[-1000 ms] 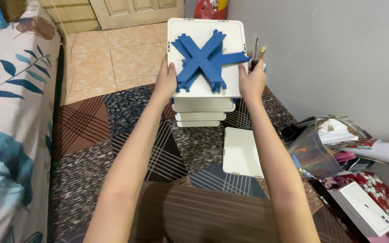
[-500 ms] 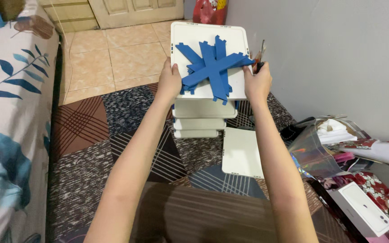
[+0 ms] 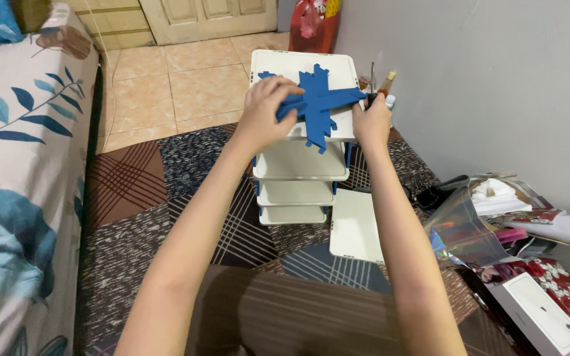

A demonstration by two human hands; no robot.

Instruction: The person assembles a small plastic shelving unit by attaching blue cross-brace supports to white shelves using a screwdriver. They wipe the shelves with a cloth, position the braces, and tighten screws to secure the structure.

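Head view: left hand (image 3: 266, 112), right hand (image 3: 372, 120) gripping blue cross brace (image 3: 316, 105) atop empty white shelf rack (image 3: 301, 168).

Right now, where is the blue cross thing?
In the head view, the blue cross piece lies on the white shelf rack's top tray, between the left hand and right hand.

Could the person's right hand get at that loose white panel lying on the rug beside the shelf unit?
Probably yes. The white panel lies flat and uncovered beside the shelf unit, right under the right forearm. The right hand would first have to let go of the blue cross piece.
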